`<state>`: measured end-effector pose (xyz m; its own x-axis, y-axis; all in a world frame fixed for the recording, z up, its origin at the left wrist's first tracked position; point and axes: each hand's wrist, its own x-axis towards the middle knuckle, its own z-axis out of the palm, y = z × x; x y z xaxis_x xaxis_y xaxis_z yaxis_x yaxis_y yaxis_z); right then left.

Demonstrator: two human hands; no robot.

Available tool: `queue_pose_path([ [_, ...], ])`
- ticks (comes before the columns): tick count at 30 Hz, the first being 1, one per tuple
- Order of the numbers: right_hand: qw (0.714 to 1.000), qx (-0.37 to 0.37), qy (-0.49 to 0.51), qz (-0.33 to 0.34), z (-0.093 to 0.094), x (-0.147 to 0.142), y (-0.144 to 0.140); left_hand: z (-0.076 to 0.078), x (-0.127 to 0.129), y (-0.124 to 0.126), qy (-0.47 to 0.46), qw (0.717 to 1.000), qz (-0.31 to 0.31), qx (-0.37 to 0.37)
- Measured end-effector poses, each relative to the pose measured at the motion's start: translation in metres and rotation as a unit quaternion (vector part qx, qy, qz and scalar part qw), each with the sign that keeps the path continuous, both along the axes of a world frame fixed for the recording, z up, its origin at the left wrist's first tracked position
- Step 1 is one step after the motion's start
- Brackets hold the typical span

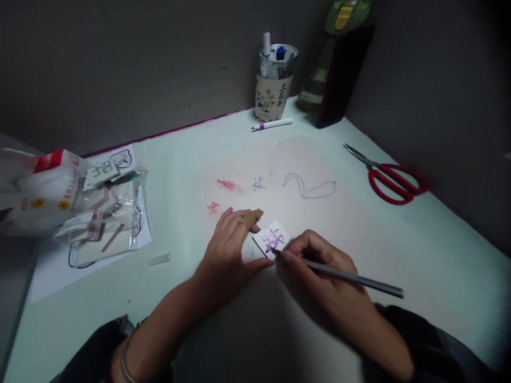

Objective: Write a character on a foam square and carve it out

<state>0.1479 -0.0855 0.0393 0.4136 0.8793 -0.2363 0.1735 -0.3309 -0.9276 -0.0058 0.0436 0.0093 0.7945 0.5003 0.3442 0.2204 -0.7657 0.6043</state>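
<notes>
My left hand [227, 247] steadies a small white square block [272, 239] between thumb and fingers, low over the table. Purple character strokes cover the block's upper face, and one edge looks dark. A tan bandage wraps one of the left fingertips. My right hand [325, 266] is closed around a slim grey pen-shaped tool [359, 277]. The tool's dark tip meets the block's face or hovers just over it; I cannot tell which. Its rear end points to the lower right.
An uncapped white marker [275, 124] lies before a pen cup [273, 90]. Behind stand a green bottle [315, 69] and a dark flat device [346, 77]. Red-handled scissors [393, 183] lie right. Left are bagged blocks [107, 223], a white plastic package [48, 186] and drawn paper [51, 276].
</notes>
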Motion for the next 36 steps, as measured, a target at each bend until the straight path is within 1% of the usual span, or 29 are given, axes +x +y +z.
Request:
queue_pose_path([
  [7,0.999,0.004,-0.03,0.016,0.0008,0.003,-0.0018,-0.0014,-0.0011,0.0008,0.002,1.0,-0.002,-0.002],
  [18,1.0,0.0,-0.022,0.004,-0.0002,0.0012,0.0016,-0.0012,-0.0002,0.0005,0.001,1.0,0.0,0.004],
  [36,0.999,-0.004,-0.031,0.011,-0.0003,0.0042,-0.0008,-0.0003,0.0002,-0.0004,0.0,1.0,0.0,0.002],
])
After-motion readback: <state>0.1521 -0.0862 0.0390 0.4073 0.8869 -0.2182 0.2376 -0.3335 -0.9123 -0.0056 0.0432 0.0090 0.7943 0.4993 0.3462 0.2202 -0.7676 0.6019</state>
